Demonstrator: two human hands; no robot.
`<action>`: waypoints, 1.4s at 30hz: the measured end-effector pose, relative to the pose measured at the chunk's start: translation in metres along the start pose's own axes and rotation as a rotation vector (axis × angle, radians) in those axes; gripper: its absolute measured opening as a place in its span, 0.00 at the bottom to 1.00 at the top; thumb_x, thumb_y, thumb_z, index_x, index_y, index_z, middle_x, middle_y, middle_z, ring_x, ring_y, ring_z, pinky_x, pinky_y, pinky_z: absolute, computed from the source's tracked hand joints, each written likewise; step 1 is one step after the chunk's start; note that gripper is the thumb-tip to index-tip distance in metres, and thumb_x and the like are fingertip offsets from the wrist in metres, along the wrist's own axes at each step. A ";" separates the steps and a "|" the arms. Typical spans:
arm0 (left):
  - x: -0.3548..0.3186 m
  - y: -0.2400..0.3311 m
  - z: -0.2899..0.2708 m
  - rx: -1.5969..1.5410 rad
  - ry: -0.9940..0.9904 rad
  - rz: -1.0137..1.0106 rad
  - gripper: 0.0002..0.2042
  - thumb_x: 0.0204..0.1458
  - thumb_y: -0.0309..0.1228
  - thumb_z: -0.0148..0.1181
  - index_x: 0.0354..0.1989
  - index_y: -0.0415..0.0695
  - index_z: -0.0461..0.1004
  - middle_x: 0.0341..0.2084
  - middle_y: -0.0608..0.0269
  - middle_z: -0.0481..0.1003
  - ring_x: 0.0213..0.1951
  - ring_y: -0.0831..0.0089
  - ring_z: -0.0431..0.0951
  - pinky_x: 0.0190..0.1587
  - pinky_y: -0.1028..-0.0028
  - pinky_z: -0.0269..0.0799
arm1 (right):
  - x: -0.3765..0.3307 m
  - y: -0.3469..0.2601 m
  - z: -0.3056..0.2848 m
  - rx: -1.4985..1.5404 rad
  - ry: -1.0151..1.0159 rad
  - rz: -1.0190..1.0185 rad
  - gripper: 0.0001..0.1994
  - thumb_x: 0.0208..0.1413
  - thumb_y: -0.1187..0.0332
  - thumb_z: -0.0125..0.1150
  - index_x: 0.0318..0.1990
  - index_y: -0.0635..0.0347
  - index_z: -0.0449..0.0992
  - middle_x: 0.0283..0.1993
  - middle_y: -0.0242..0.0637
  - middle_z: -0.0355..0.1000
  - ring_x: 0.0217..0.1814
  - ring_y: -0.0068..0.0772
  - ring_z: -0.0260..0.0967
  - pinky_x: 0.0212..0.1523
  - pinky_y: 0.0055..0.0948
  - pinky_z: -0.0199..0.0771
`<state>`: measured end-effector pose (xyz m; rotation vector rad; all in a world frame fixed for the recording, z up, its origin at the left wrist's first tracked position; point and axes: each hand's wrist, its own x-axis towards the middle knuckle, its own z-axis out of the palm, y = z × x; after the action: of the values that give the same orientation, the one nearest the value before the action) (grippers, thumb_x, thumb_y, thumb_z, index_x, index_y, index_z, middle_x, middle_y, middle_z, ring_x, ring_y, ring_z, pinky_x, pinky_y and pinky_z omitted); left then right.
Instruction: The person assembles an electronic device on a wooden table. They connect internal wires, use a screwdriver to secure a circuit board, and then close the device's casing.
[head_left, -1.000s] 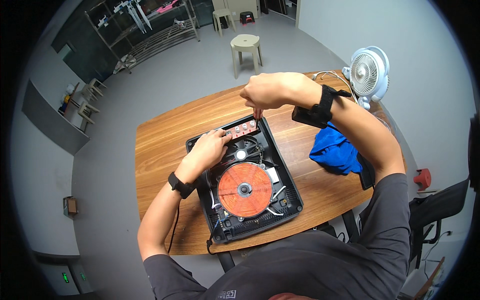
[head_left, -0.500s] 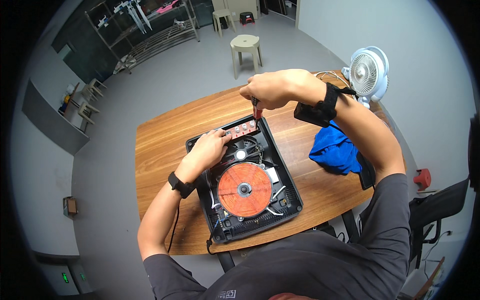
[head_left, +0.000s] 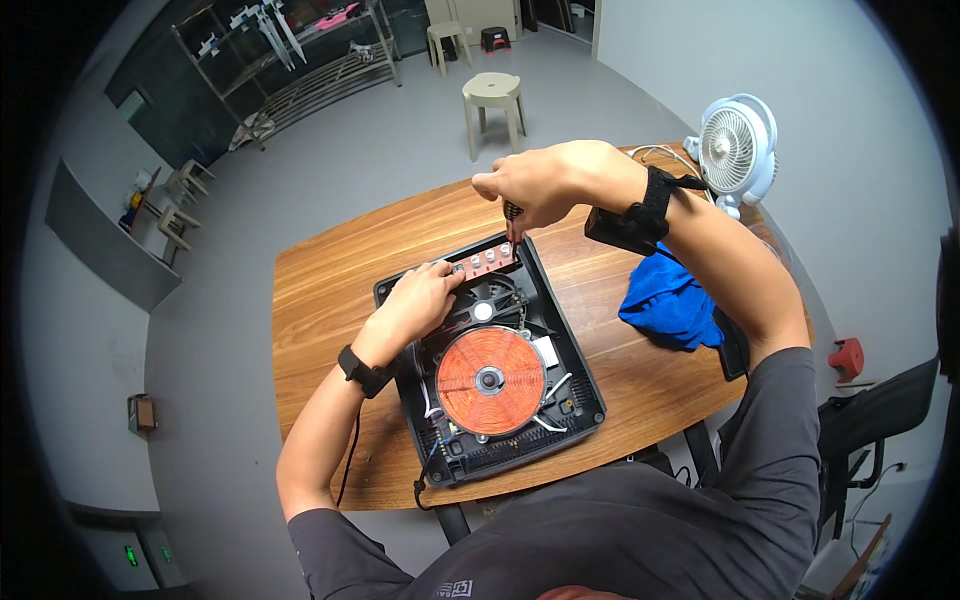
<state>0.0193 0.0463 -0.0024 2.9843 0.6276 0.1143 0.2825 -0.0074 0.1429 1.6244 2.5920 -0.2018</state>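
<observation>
An opened induction cooker (head_left: 585, 400) lies on the wooden table, its black shell holding a round copper coil (head_left: 465, 385). Beyond the coil are a black cooling fan (head_left: 497, 291) and a narrow red circuit board (head_left: 490, 262) with several pale round buttons. My left hand (head_left: 420, 297) rests with its fingertips on the board's left end, fingers stretched out. Above the board's right end, my right hand (head_left: 545, 185) grips a screwdriver (head_left: 513, 225) with a dark and red handle, held upright. Its tip points down at the board's end; whether it sits in a screw is too small to tell.
A blue cloth (head_left: 665, 300) lies on the table to the right, beside a dark flat object (head_left: 734, 345). A small white-blue fan (head_left: 732, 150) stands at the far right corner. Beyond the table stands a beige stool (head_left: 492, 92); a black chair (head_left: 870, 420) is at the right.
My right hand has turned slightly on the screwdriver handle and its fingers have shifted a little to the left. My left hand stays on the board.
</observation>
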 end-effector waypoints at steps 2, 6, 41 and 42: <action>0.001 0.001 -0.003 0.003 -0.019 -0.012 0.19 0.58 0.28 0.59 0.59 0.43 0.76 0.54 0.48 0.76 0.55 0.50 0.76 0.58 0.55 0.74 | 0.006 0.002 -0.002 0.015 -0.055 -0.027 0.18 0.59 0.63 0.67 0.51 0.66 0.74 0.38 0.51 0.82 0.43 0.55 0.81 0.44 0.46 0.80; 0.002 -0.003 -0.005 -0.018 -0.030 0.002 0.19 0.59 0.30 0.59 0.59 0.43 0.77 0.55 0.48 0.76 0.56 0.50 0.77 0.58 0.56 0.74 | 0.010 -0.005 -0.005 0.047 -0.122 0.123 0.15 0.60 0.63 0.64 0.45 0.68 0.76 0.36 0.51 0.82 0.41 0.53 0.81 0.42 0.45 0.80; -0.059 -0.151 0.035 -0.017 0.101 -0.583 0.08 0.49 0.23 0.66 0.37 0.38 0.85 0.33 0.40 0.82 0.39 0.45 0.84 0.46 0.57 0.81 | 0.017 -0.025 -0.004 0.048 -0.056 0.176 0.13 0.55 0.66 0.66 0.36 0.72 0.79 0.33 0.55 0.80 0.40 0.56 0.81 0.41 0.46 0.83; -0.058 -0.146 0.033 0.004 0.121 -0.571 0.07 0.48 0.23 0.66 0.36 0.39 0.85 0.32 0.41 0.82 0.38 0.46 0.84 0.45 0.57 0.81 | 0.016 -0.022 -0.002 0.033 -0.048 0.173 0.14 0.55 0.65 0.66 0.37 0.72 0.79 0.34 0.55 0.80 0.40 0.57 0.81 0.42 0.46 0.83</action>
<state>-0.0884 0.1540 -0.0539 2.6838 1.4544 0.2486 0.2555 -0.0023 0.1445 1.8193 2.4101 -0.2695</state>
